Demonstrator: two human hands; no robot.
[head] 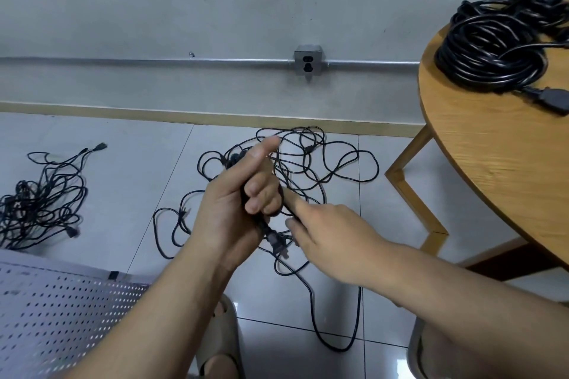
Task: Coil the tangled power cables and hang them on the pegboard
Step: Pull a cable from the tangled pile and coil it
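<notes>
Left hand [234, 209]: fingers [261, 194] curl tight round cable [263, 226] nr plug [276, 245], anchoring coil start; right hand [332, 234] alongside, prob. feeding slack – grip unclear, blurred.

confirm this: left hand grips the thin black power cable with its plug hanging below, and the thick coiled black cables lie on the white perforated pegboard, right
Not quite: in the head view the thick coiled black cables lie on the round wooden table, not the white perforated pegboard. The left hand grips the thin black power cable, plug hanging below.
</notes>
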